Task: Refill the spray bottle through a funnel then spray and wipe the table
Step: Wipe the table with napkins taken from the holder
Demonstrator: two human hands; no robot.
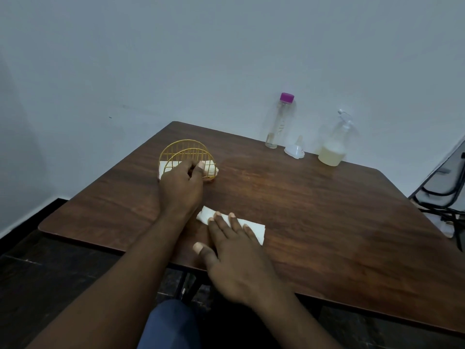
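- I see the folded paper towel [254, 229] lying flat on the table [327, 210]. Its long axis runs across the table, from a bunched end at the left to a squared end at the right and slightly nearer me.
- The right hand [234, 258] reaches in from the near edge, palm down. Its fingers are straight and spread on top of the towel, and the thumb is splayed out to the left on the wood.
- The towel sits under those fingertips and sticks out past them on both sides.
- The left hand [181, 182] is stretched further out, knuckles up, curled against the front of the gold wire napkin holder [181, 152]. I cannot tell whether it grips the wire or the napkins inside.
- The spray bottle [333, 144] stands upright by the wall at the far right, well apart from both hands, with pale liquid in its lower part.
- The funnel [295, 150] lies tipped over just left of it, beside a tall clear bottle [278, 122] with a purple cap.
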